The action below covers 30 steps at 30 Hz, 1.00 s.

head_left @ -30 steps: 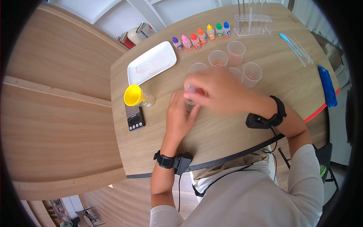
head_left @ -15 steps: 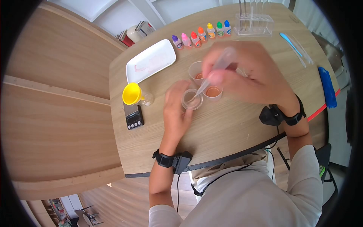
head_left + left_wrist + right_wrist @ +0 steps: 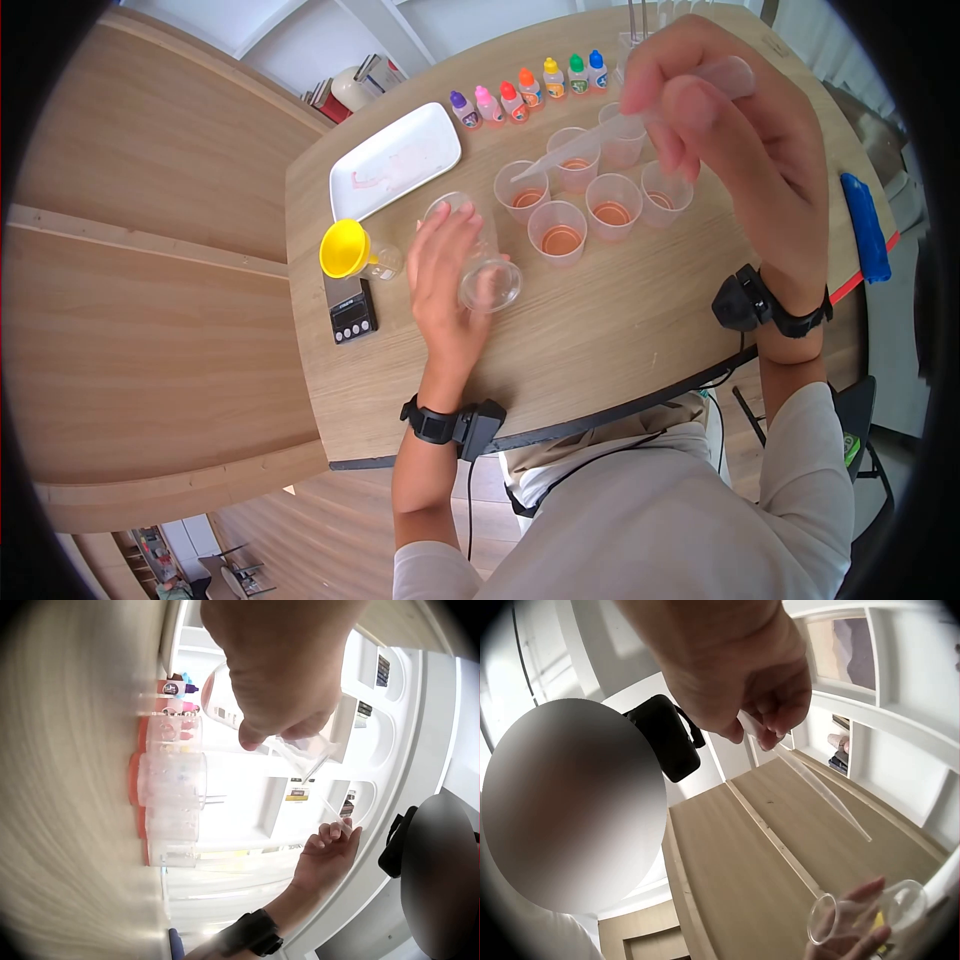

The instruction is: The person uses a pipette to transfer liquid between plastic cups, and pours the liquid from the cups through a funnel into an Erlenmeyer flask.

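Observation:
In the head view my left hand (image 3: 442,275) grips a clear flask (image 3: 482,240) that leans with its round mouth toward me. The left wrist view shows the fingers round its neck. My right hand (image 3: 755,140), raised over the right of the table, pinches a translucent plastic dropper (image 3: 590,140) between thumb and fingers. Its thin tip points down to the left, above the cups in the head view; the right wrist view shows the dropper (image 3: 817,784) clear of the flask (image 3: 855,919). Several clear cups (image 3: 557,235) stand grouped between the hands, with orange-pink liquid low inside.
Behind the cups are several coloured-cap bottles (image 3: 530,88) and a stained white tray (image 3: 440,150). At left, a yellow funnel (image 3: 345,248) sits over a small glass vessel by a black scale (image 3: 353,315). A blue roll (image 3: 865,228) lies at the right edge.
My right hand has risen and moved right, drawing the dropper away from the flask. My left hand has moved slightly left, and the flask has gone from upright to tilted. More cups show.

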{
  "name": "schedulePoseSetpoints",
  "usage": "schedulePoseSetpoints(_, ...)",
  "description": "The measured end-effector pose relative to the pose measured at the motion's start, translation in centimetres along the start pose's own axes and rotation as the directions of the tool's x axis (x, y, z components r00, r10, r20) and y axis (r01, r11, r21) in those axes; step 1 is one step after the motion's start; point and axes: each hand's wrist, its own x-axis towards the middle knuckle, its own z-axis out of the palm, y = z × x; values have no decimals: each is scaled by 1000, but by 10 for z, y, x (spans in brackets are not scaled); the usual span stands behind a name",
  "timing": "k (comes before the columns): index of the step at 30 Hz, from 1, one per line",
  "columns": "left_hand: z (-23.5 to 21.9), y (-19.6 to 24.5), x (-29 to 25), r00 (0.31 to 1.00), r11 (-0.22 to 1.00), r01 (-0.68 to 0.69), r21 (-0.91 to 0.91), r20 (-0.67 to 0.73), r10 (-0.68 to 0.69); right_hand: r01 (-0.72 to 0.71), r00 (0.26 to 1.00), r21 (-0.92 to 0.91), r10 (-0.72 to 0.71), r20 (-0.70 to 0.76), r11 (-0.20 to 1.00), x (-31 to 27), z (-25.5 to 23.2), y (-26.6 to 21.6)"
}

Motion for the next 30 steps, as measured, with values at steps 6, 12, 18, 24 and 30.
schedulePoseSetpoints(6,0,-1,0,1000,1000,11,9,1,-11,19,1000,-74,-19,-2,997,-4,7,-5)
schedulePoseSetpoints(12,-2,7,-2,993,992,121,-33,-10,-121,422,883,-3,-410,230,907,-2,11,0)
schedulePoseSetpoints(18,3,-5,-1,998,999,5,-47,-63,-8,561,809,-21,-542,228,828,-6,14,-5)
schedulePoseSetpoints(24,2,5,2,998,999,50,-22,-47,-51,412,903,-207,-367,224,887,-19,56,17)
schedulePoseSetpoints(30,2,5,2,998,999,54,0,-30,-54,483,865,-330,-384,322,811,-19,76,48)
